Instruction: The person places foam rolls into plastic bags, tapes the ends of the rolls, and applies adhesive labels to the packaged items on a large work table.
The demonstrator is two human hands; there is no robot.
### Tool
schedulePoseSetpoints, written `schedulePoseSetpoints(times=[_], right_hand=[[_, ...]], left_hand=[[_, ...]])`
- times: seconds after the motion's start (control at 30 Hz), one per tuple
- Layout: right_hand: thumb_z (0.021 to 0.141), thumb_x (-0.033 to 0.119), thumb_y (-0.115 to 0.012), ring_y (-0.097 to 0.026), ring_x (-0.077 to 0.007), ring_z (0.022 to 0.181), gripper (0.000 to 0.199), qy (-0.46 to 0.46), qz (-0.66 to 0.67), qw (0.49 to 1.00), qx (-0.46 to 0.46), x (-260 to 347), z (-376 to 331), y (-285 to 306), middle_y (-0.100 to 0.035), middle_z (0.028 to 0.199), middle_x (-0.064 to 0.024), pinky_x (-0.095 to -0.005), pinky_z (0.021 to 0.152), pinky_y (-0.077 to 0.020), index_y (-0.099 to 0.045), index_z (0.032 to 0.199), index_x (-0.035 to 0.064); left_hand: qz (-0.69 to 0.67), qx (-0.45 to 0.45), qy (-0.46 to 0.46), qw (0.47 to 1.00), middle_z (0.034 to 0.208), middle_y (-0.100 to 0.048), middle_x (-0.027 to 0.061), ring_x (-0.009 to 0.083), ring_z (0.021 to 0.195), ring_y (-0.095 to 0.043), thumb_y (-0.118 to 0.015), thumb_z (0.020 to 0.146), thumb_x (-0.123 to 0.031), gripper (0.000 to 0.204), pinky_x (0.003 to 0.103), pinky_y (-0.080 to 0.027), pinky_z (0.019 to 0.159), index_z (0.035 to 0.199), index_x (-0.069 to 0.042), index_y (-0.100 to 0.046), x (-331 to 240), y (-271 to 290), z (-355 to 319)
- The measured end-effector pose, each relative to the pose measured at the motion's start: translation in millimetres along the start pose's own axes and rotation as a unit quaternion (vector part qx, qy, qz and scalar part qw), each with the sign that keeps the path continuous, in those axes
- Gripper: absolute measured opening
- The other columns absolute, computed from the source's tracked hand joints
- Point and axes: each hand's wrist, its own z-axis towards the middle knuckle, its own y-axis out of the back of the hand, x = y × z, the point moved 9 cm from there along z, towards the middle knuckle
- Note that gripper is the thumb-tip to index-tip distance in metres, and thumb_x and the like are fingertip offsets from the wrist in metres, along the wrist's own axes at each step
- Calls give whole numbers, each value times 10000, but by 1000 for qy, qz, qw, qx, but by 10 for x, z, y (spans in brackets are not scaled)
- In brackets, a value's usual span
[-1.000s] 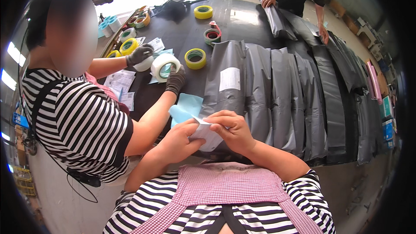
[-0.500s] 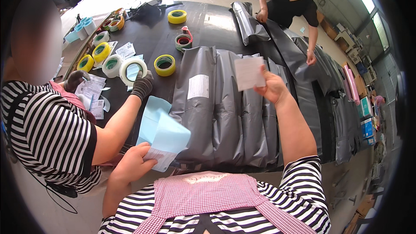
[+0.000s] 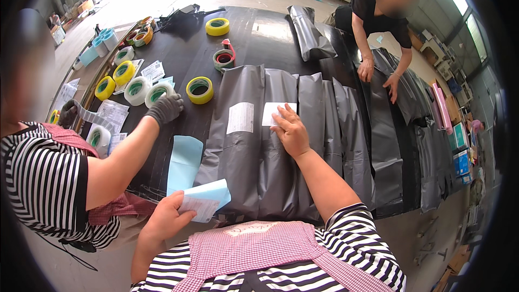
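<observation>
My right hand (image 3: 292,130) lies flat on a white label (image 3: 273,113), pressing it onto a grey plastic mailer bag (image 3: 281,157). The bag to its left (image 3: 230,151) carries another white label (image 3: 240,117). My left hand (image 3: 170,213) holds a small stack of label sheets with light blue backing (image 3: 205,200) near the table's front edge. A loose strip of blue backing paper (image 3: 185,159) lies on the black table (image 3: 259,32) just above that hand.
A row of overlapping grey mailer bags (image 3: 378,130) runs to the right. A person at my left in a striped shirt reaches a gloved hand (image 3: 165,108) towards tape rolls (image 3: 199,89). Another person in black (image 3: 378,21) handles bags at the far right. More tape rolls (image 3: 217,26) lie further back.
My right hand carried a white label from my left hand over to the second grey bag and now presses it down. My left hand kept the label stack low near my body.
</observation>
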Motion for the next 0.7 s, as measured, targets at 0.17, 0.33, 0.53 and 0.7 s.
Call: schedulePoseSetpoints(times=[0.17, 0.33, 0.53, 0.7], right_hand=[[821, 193, -778, -480, -345, 1364, 366, -21, 11, 997, 73, -177, -129, -194, -632, 1335, -131, -433, 1121, -408, -727, 1169, 92], [897, 418, -688, -371, -311, 1448, 576, -81, -114, 960, 243, -65, -186, -298, -460, 1521, -147, -576, 1154, -299, -612, 1335, 51], [973, 332, -567, -320, -344, 1458, 476, -154, -217, 900, 345, 115, 81, -401, -364, 1566, -148, -581, 1165, -284, -557, 1394, 109], [928, 304, -592, -34, -403, 1536, 601, -213, -196, 901, 324, -268, 18, -690, -84, 1676, -125, -613, 1189, -219, -462, 1496, 160]], left_hand=[[-21, 3, -12, 1000, 1047, -667, 179, 345, 961, -657, -696, 817, -48, 292, 391, -518, 863, 1091, 40, -654, 10, -56, 43], [0, 9, -21, 1000, 1050, -665, 190, 358, 963, -655, -690, 806, -46, 310, 395, -519, 865, 1101, 40, -650, -8, -77, 101], [20, 22, -36, 999, 1067, -664, 190, 356, 953, -661, -679, 811, -56, 318, 394, -524, 862, 1115, 34, -649, -57, -96, 97], [-2, 26, -66, 997, 1071, -681, 163, 309, 969, -672, -684, 820, -36, 328, 368, -530, 852, 1141, 23, -657, -361, -56, 142]])
